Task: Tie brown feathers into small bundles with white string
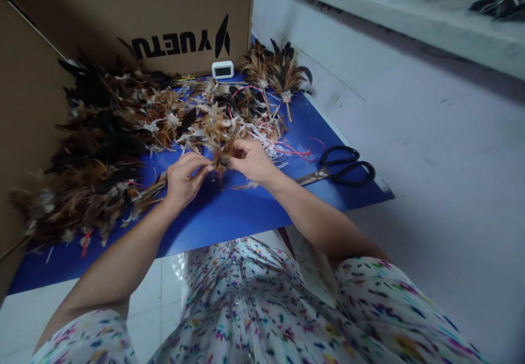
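Both hands meet over the blue tabletop [213, 211], with a small tuft of brown feathers [222, 160] between them. My left hand [186, 179] pinches the tuft's left side with thumb and index finger. From the right, my right hand [252, 160] grips the same tuft between closed fingertips. Behind the hands and to their left spreads a large heap of brown and black feathers [164, 115]. White strips and pink strings [293, 149] lie just beyond my right hand. Black-handled scissors [328, 172] rest right of my right forearm, their blade tips hidden behind it.
A cardboard box [180, 3] stands at the back, and another cardboard panel [28, 107] rises at the left. A small white digital clock [222, 70] and tied feather bunches [283, 74] are at the back. A pale wall and ledge [402, 11] run along the right.
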Tool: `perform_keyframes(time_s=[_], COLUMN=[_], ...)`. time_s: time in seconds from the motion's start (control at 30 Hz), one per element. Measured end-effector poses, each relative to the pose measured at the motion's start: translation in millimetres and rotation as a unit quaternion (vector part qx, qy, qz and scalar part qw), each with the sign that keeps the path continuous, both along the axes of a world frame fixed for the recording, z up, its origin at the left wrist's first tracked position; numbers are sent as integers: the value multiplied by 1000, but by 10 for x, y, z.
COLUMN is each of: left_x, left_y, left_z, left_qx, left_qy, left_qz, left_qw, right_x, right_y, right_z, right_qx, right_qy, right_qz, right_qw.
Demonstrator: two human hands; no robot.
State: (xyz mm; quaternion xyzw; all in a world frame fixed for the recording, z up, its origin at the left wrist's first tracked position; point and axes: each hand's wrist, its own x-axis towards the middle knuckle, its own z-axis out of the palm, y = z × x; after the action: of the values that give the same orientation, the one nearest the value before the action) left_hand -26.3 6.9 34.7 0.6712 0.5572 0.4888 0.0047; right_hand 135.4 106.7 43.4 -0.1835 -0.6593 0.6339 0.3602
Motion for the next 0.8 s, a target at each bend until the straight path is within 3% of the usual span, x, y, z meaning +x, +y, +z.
perform_keyframes(time_s=[0.3,0.57,0.8], left_x=[-7,-26,-33], left_y=[-7,20,6], left_z=[-25,-41,-38], left_qx=[-10,-3,-36], left_qy=[4,36,45], left_qz=[14,18,24], left_qw=[1000,999,998], right_x=[37,59,59], right_y=[17,24,30], right_z=[-21,-93,-71], right_qx=[111,259,256], right_qy=[-20,-55,-74], right_qz=[-28,-62,-58], right_qw=[993,962,962])
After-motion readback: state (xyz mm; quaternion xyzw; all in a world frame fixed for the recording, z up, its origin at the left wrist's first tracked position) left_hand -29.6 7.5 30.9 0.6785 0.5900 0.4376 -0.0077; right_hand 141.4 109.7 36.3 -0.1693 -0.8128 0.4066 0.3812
